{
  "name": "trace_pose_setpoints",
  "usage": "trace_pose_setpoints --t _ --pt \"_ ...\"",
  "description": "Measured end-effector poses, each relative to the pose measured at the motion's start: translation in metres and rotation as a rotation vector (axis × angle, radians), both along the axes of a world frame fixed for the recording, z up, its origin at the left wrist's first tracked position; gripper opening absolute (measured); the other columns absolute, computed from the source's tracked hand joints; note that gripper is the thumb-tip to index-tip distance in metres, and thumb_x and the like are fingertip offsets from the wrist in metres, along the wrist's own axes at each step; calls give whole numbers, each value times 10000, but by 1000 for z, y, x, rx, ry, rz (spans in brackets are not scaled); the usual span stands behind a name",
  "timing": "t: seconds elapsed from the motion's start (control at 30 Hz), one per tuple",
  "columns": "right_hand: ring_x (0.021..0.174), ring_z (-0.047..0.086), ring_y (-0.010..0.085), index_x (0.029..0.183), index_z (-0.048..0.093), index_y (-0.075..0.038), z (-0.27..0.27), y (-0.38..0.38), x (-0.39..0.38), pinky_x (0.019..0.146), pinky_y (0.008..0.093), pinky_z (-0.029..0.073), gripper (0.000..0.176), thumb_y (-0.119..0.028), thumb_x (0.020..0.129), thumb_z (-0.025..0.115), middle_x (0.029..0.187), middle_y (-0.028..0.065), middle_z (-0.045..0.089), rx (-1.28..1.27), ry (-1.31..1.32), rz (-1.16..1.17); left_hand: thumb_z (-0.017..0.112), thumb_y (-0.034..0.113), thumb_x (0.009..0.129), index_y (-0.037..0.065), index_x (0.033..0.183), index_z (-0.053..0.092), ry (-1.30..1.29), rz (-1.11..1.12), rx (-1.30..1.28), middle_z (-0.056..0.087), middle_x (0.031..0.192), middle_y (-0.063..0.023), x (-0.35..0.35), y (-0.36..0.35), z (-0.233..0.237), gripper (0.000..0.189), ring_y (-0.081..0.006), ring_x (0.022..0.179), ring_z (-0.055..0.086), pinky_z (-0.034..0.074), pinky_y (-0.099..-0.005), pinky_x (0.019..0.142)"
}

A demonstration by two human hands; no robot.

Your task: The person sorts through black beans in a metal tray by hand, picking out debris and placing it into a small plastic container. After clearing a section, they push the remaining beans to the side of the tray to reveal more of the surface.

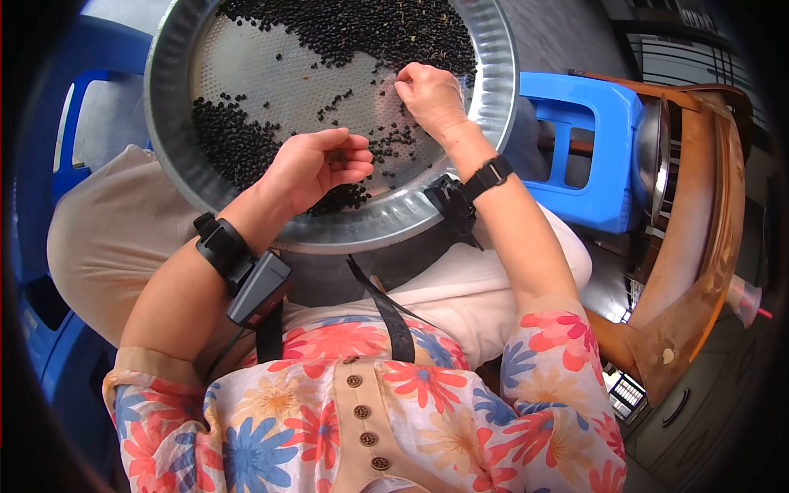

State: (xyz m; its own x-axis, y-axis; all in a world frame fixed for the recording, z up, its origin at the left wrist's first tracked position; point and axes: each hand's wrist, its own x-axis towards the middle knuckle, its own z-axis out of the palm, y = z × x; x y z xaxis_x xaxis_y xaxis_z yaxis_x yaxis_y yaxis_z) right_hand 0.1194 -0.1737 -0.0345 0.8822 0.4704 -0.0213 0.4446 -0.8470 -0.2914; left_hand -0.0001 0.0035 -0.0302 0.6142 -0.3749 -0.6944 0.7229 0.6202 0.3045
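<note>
A wide round metal pan (500,107) with a ribbed wall and a dimpled bottom holds many small black bean-like seeds (234,140). The largest heap (362,29) lies along the far side, mixed with pale bits, and loose seeds are scattered across the middle. My left hand (316,168) hovers over the near part of the pan, palm turned inward and fingers loosely curled, with no object visible in it. Over the right side, at the edge of the far heap, my right hand (431,94) has its fingertips pinched together; anything between them is hidden.
A blue plastic stool (604,205) stands to the right, with a metal bowl (653,160) against it and a wooden chair (690,205) beyond. More blue plastic seating (62,370) is at the left. Straps with small devices (261,287) sit on both wrists.
</note>
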Motion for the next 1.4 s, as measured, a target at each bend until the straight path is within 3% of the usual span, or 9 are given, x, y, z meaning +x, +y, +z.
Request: trace_pose_setpoints --t 0.23,0.3,0.4,0.5,0.57,0.93,1.13,1.23,1.4 --pt "713 624 301 783 639 -86 8 12 3 685 397 496 155 -211 774 548 748 105 647 -142 83 -35 395 167 931 -84 957 538 12 24 -6 594 865 -154 0 4 4 290 -225 750 619 540 -294 681" --pt "689 623 295 747 641 -82 27 26 -17 658 387 497 171 -224 764 548 714 118 638 128 257 35 390 169 932 -81 957 538 18 82 -9 595 866 -155 1 7 3 292 -227 754 619 543 -299 687" --pt "662 620 285 717 644 -83 41 49 -45 613 377 490 178 -238 755 566 690 132 623 234 396 322 393 180 933 -77 973 540 -16 177 -58 601 886 -158 1 14 -3 299 -232 782 620 546 -304 701" --pt "662 620 289 734 648 -84 37 62 -34 609 377 491 174 -232 767 562 690 126 627 339 417 252 403 196 933 -77 997 536 -58 238 -104 605 916 -165 -1 21 -8 310 -238 824 620 547 -306 717" --pt "571 607 230 776 643 -60 25 73 -19 535 317 475 142 -195 777 597 640 105 617 322 132 252 406 194 932 -82 1002 528 10 252 -57 602 909 -166 -2 24 0 310 -238 818 620 549 -306 719" --pt "701 621 293 799 639 -79 4 106 1 643 389 497 151 -216 787 576 742 115 640 -108 -18 330 402 183 934 -93 1007 521 6 279 -34 599 896 -169 -4 33 5 309 -233 804 620 550 -298 715" --pt "588 611 227 751 632 -52 41 85 -30 551 316 480 113 -162 763 612 648 107 613 261 191 348 387 176 935 -97 973 528 8 299 -19 591 880 -162 -5 35 3 310 -222 777 613 550 -296 696" --pt "553 598 196 745 629 -44 44 74 -51 524 284 469 101 -144 757 623 627 103 605 256 368 463 374 173 936 -102 944 528 -24 314 -32 582 870 -163 -6 28 0 315 -216 753 606 549 -296 692" --pt "590 619 187 793 645 -51 31 77 -25 542 293 479 106 -143 774 595 665 100 630 290 214 241 389 184 934 -89 985 530 1 276 -26 596 887 -161 -6 28 1 311 -231 810 614 543 -303 724"
